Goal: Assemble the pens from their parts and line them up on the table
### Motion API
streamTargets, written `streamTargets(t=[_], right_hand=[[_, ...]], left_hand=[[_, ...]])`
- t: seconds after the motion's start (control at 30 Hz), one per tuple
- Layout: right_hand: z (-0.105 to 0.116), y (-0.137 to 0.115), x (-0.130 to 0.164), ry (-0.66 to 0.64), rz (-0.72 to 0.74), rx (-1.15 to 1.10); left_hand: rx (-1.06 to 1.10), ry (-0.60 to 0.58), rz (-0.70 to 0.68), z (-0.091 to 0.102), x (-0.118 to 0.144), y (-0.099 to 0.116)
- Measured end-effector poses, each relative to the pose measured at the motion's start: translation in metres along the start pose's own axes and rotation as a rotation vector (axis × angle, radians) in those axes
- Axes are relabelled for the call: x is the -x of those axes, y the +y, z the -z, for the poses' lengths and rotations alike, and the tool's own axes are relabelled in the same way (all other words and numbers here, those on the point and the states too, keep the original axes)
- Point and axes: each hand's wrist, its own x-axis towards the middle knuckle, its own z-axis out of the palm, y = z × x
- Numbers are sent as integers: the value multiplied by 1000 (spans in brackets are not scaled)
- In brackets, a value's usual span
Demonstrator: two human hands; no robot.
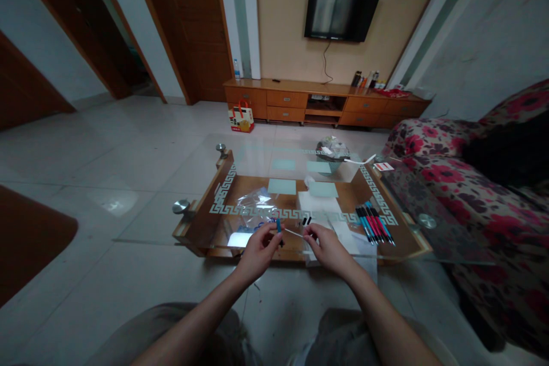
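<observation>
A clear plastic bag [256, 201] is seen lying on the glass worktop [201, 183], a little left of the middle of the frame. Just below it, the left hand [258, 250] is held over the near edge of the worktop. Its fingers [271, 233] are pinched around a small blue pen part [278, 226], which is held upright. To the right, the right hand [326, 247] is seen near the middle of the frame, close to the left hand but not touching it. A thin white pen refill [293, 233] is gripped in its fingers [309, 234] and is pointed toward the blue part. Two small black caps [306, 221] are seen just above the hands. White paper [319, 209] is spread under the glass behind the right hand. Farther right, a row of red, blue and black pens [375, 224] is laid on the worktop. A flowered sofa [472, 183] is seen at the right edge.
</observation>
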Motion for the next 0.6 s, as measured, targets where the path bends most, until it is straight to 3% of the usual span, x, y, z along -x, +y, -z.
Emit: streamTargets(t=[0.3,0.6], right_hand=[[-5,-2,-4,7,-81,-268],[-9,1,-6,-16,-112,-239]], left_hand=[[21,26,-13,2,0,9],[-26,-11,-50,1,2,12]])
